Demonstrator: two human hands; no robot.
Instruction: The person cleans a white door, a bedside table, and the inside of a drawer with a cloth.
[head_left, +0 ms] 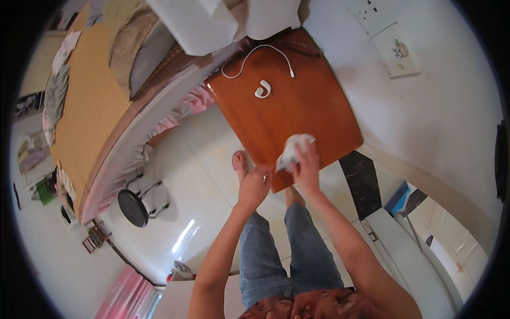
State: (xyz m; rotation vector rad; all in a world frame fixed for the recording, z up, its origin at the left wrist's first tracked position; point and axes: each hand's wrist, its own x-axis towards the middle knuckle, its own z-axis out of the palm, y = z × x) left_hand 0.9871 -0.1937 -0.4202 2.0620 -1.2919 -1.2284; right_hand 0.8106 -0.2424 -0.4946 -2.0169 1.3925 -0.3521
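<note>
My right hand (306, 169) grips a crumpled white cloth (293, 149), blurred, on or just above the near part of a reddish-brown wooden tabletop (318, 105). Beside the table's near left corner is my left hand (255, 184), its fingers curled together. Something small and shiny shows at those fingertips, but I cannot tell whether it is held. Farther back on the wood lies a white hook-shaped device (263, 89) that resembles an ear-hook earphone. Behind it a white cable (255, 48) curves across the top, its plug end pointing towards me.
To the left stands a bed with a woven tan mat (99, 131) and pink-edged bedding. A round black stool (132, 208) is on the pale tiled floor (199, 171). The white wall (418, 107) borders the table's right side. White fabric (207, 28) overhangs its far end.
</note>
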